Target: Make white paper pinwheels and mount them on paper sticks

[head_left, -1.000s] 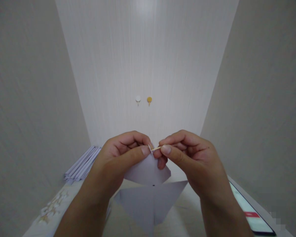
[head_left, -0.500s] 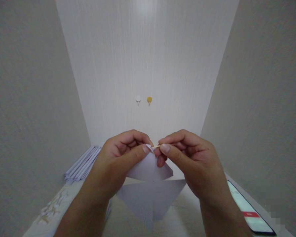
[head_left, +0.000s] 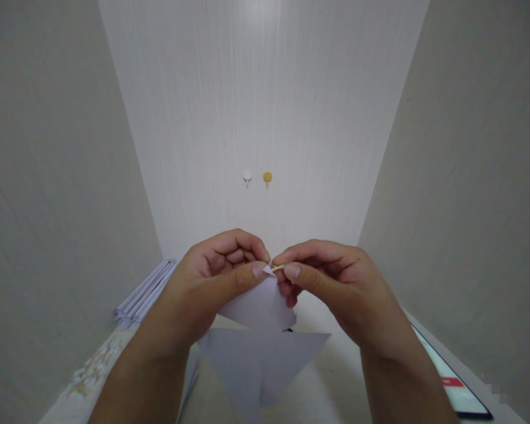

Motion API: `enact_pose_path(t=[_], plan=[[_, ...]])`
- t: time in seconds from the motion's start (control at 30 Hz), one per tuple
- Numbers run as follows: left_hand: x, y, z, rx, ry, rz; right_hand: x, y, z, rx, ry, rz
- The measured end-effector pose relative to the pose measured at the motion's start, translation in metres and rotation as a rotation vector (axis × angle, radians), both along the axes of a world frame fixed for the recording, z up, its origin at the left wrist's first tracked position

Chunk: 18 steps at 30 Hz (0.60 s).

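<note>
Between thumb and forefinger, my left hand (head_left: 223,274) pinches the top corner of a folded white paper (head_left: 256,300). My right hand (head_left: 322,277) is closed on a thin pale stick (head_left: 278,268), whose tip meets the small fold at that corner. The rest of the paper hangs below my fingers, with wide pointed flaps spreading left and right and a narrower part reaching down. The stick's other end is hidden by my right thumb and fingers.
Several folded white papers lie in a stack (head_left: 145,292) at the left. Small white and tan pieces (head_left: 95,368) are scattered nearby. A phone (head_left: 457,377) with a lit screen lies at the right. Two hooks, one white (head_left: 247,176), one yellow (head_left: 267,176), hang on the wall.
My right hand has shifted slightly left and closer to my left fingers, bringing the stick nearer the fold. The hanging paper has swung a little left and turned.
</note>
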<state>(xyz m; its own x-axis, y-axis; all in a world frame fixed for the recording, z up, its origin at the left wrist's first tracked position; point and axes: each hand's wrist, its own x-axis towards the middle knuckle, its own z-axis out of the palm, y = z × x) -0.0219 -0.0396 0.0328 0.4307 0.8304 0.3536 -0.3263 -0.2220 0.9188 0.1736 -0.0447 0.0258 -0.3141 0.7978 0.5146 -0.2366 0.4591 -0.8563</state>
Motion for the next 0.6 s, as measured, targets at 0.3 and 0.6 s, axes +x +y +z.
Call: enact_pose_path(t=[0.3, 0.6], plan=[[-0.0052, 0.0036, -0.0009, 0.029, 0.064, 0.028, -0.0003, -0.0017, -0.0006, -0.059, 0.011, 0.01], [-0.0089, 0.0086, -0.0056, 0.068, 0.229, 0.037, 0.0005, 0.0036, -0.0027, -0.069, -0.13, -0.032]])
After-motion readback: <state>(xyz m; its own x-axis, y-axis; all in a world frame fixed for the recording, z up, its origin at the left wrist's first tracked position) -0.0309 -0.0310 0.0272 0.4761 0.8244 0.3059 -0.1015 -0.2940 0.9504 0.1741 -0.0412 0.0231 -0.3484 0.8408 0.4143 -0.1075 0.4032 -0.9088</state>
